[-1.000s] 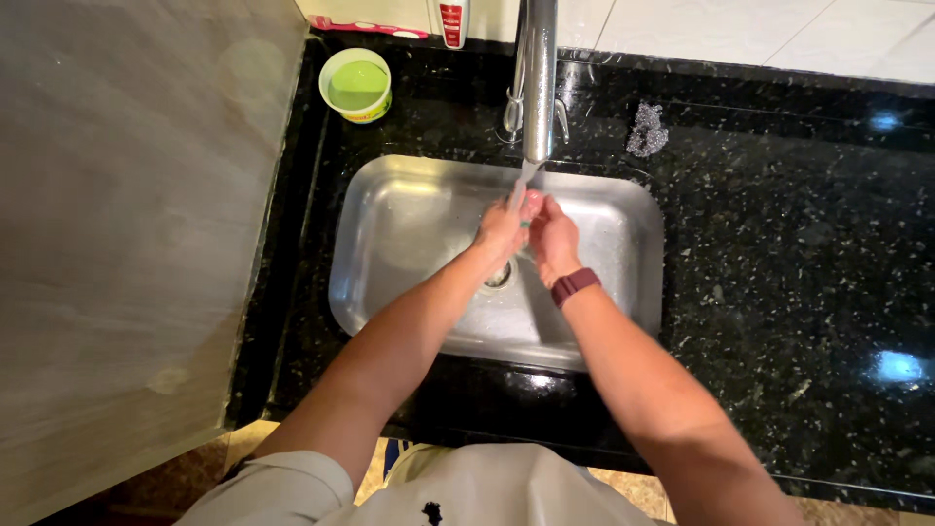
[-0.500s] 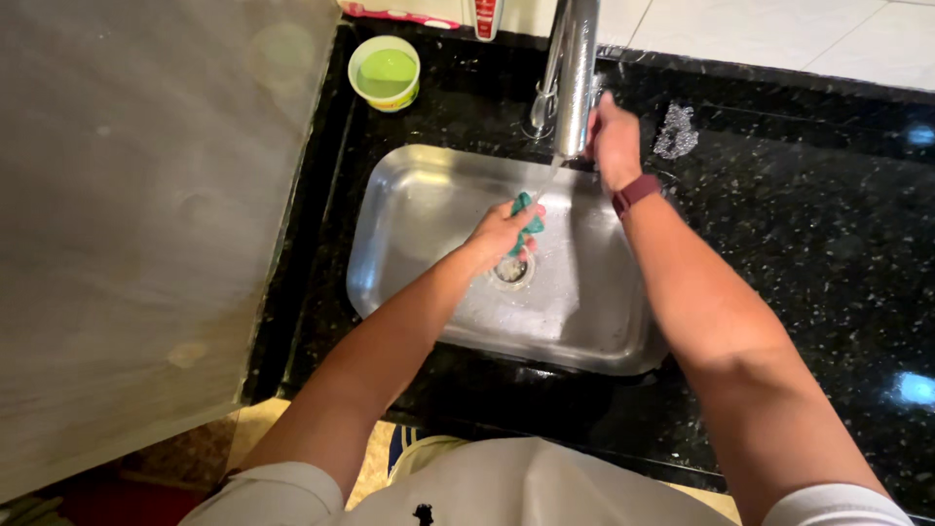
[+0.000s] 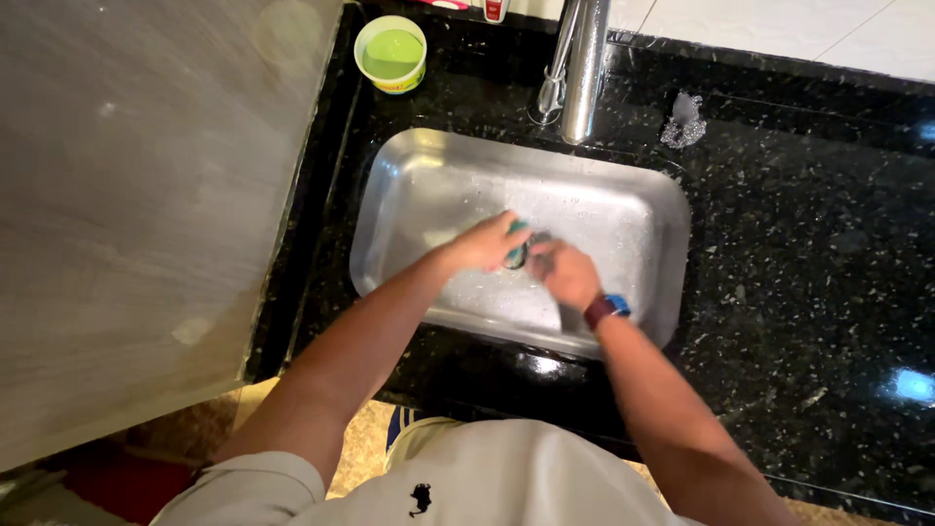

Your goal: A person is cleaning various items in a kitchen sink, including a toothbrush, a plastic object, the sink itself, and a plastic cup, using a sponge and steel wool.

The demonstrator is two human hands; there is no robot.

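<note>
Both hands over the steel sink (image 3: 429,195), meeting mid-basin. Left hand (image 3: 487,244) has its grip closed on a teal sponge (image 3: 516,255). Right hand (image 3: 565,275) touches the sponge from the other side; can't tell if its grip is closed on it. Tap (image 3: 586,68) stands behind the sink. Green tub (image 3: 392,54) and crumpled scrubber (image 3: 685,119) sit on the black tabletop (image 3: 808,253).

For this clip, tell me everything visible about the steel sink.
The rectangular stainless-steel sink has rounded corners and a shiny, wet-looking basin, set flush into a black speckled stone countertop. A chrome tap stands behind its rear rim. Inside, the left hand and right hand meet around a small teal scrubber. The drain is hidden by them.
</note>
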